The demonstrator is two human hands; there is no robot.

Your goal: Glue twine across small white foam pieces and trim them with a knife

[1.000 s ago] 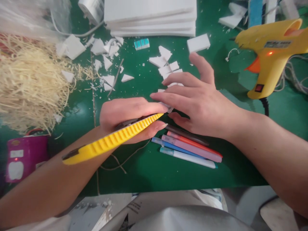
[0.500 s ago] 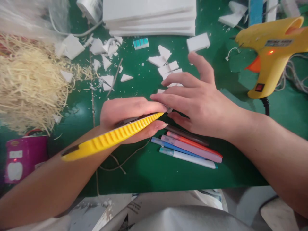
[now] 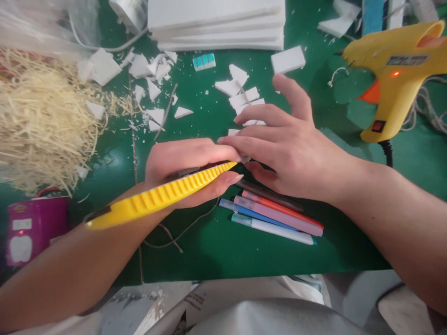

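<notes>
Comparing this moment with a second ago, you have shifted only a little: the tail of the yellow knife (image 3: 157,197) has swung slightly up and to the left, and your left hand (image 3: 185,160) has closed the gap to the fingertips of your right hand (image 3: 291,149), so the two now touch at the knife's front end. The white scrap that showed under your right forefinger then is now nearly covered; only a pale sliver (image 3: 245,158) shows there, so the work is held tight between both hands with the blade tip out of sight. Your left hand is clenched around the knife, forefinger laid along its top and thumb beneath, the handle running back over your forearm. Your right hand lies splayed and flat, fingers stretched out, wrapped around nothing visible; whether the thumb pinches the sliver cannot be told. Coloured pens (image 3: 275,216) lie just below your right hand on the green mat (image 3: 216,253), foam offcuts (image 3: 240,90) just beyond the fingertips, and the glue gun (image 3: 394,79) stands well apart.
</notes>
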